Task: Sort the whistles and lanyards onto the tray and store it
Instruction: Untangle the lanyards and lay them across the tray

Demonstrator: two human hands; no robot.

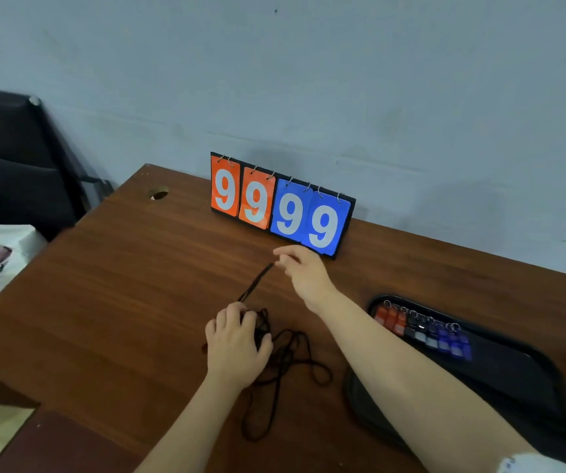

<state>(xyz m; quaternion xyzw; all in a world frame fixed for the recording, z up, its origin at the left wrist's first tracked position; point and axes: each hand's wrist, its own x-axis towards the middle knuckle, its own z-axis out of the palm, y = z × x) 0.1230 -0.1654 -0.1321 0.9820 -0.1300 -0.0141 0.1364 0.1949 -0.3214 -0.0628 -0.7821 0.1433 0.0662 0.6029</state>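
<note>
On the brown table [121, 285], the black lanyards [288, 363] are lying in a loose tangle, none yet on the tray [547, 361] at the right, where red, black and blue whistles [425, 332] are already sitting in a row. The left hand [237, 343] is gripping the tangle, while the right hand [305, 271] is pinching one cord [256, 281], holding it taut; its long axis is running diagonally, away toward the scoreboard [281, 203].
</note>
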